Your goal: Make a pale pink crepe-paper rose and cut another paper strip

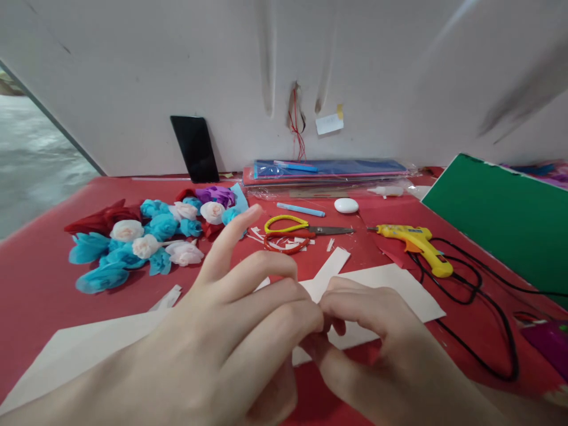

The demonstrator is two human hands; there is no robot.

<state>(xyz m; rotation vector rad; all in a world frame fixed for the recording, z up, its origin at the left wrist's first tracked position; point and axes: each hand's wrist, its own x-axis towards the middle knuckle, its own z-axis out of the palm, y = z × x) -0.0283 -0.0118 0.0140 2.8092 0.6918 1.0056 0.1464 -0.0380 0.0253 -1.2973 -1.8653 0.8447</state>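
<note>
Both left hand point(239, 331) and right hand point(377, 337) are mostly curled, fingertips gathered on the near side of the scissors point(317, 229); what is pinched, if anything, cannot be told. Between hands and scissors a white strip point(331, 267) is seen, near end hidden. Right of the scissors a glue gun point(415, 235) is laid, perhaps for easy reach; to their left, flowers point(162, 226) are grouped, seemingly to free the middle.

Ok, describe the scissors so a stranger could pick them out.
On the red tabletop, find the yellow glue gun. Left of it lie the scissors, pointing its way; unlike their neighbours, they have one yellow handle loop and one red.
</note>
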